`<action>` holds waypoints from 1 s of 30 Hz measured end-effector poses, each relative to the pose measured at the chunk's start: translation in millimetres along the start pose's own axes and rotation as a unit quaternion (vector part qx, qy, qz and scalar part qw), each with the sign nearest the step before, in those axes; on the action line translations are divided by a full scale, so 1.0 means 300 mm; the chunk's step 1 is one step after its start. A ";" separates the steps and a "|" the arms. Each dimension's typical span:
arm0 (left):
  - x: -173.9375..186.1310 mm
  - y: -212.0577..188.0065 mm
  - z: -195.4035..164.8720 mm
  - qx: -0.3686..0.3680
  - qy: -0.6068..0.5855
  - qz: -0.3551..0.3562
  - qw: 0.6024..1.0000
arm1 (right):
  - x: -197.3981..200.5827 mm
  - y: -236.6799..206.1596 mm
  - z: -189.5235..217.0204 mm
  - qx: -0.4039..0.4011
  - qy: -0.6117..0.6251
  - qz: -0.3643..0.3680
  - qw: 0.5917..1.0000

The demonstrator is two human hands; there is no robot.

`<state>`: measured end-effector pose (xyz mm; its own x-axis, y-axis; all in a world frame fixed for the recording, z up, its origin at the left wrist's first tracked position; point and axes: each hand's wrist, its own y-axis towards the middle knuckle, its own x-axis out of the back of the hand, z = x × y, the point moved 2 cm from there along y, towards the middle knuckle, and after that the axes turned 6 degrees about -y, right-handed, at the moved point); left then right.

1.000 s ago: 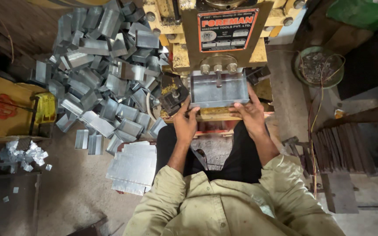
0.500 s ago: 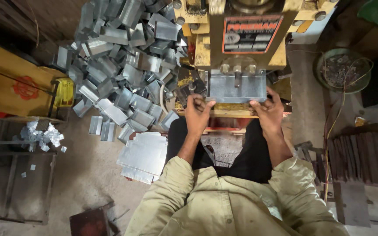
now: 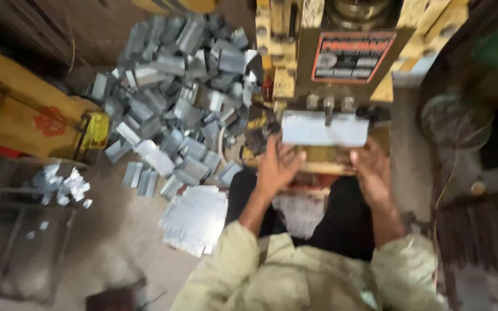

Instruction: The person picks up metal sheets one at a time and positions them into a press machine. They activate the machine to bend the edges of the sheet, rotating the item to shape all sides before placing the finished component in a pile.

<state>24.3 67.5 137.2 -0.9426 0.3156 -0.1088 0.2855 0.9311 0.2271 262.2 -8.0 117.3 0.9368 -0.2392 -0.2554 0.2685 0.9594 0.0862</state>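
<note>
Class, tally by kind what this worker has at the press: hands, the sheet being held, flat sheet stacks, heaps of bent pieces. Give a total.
Hands: 2 (left hand, right hand)
Held metal sheet: 1
Flat sheet stack: 1
Heap of bent pieces: 1
Total: 5

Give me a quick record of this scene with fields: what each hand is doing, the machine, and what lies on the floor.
left hand: grips the left edge of the metal sheet
right hand: at the sheet's right edge
metal sheet: flat, pale, under the press machine
press machine: yellow, with a red plate
floor left: heap of bent metal pieces
near left knee: stack of flat sheets
picture: blurred
</note>
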 end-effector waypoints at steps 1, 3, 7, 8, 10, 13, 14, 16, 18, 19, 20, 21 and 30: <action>-0.014 -0.031 -0.001 0.011 0.024 -0.014 1.000 | 0.012 -0.004 -0.036 -0.053 0.025 -0.023 0.998; -0.033 -0.127 -0.003 0.052 0.078 -0.024 0.995 | 0.031 -0.026 -0.125 -0.141 0.076 -0.036 0.986; -0.037 -0.286 0.010 0.162 0.147 -0.010 0.976 | 0.058 -0.092 -0.290 -0.187 0.100 -0.096 0.973; -0.021 -0.312 0.010 0.188 0.105 -0.022 0.976 | 0.066 -0.102 -0.301 -0.158 0.106 -0.102 0.976; 0.025 -0.346 0.000 0.235 0.022 -0.041 0.971 | 0.058 -0.136 -0.305 -0.150 0.055 -0.144 0.977; 0.091 -0.371 -0.028 0.304 -0.002 -0.067 0.950 | -0.013 -0.205 -0.241 -0.087 0.036 -0.096 0.991; 0.142 -0.370 -0.042 0.322 0.014 -0.078 0.944 | -0.078 -0.210 -0.231 -0.055 0.048 -0.060 0.996; 0.212 -0.392 -0.064 0.302 0.066 -0.110 0.944 | -0.188 -0.231 -0.212 -0.042 0.056 -0.016 0.997; 0.269 -0.440 -0.062 0.286 0.091 -0.139 0.944 | -0.269 -0.263 -0.196 -0.036 0.026 0.040 0.998; 0.317 -0.463 -0.054 0.273 0.099 -0.154 0.944 | -0.320 -0.274 -0.205 -0.030 0.001 0.077 0.997; 0.354 -0.487 -0.032 0.265 0.100 -0.165 0.945 | -0.341 -0.289 -0.207 -0.027 -0.030 0.111 0.993; 0.402 -0.534 -0.004 0.302 0.111 -0.191 0.927 | -0.360 -0.308 -0.221 -0.064 -0.017 0.165 0.984; 0.856 -0.745 0.317 0.426 0.184 -0.381 0.800 | -0.258 -0.296 -0.514 -0.224 -0.077 0.225 0.945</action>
<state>-265.1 -42.1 -33.6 -0.8419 -0.3313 0.4261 -0.5289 0.6637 -0.5289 131.1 -51.6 -18.9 0.9644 0.2216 -0.1443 -0.2541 0.9278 -0.2732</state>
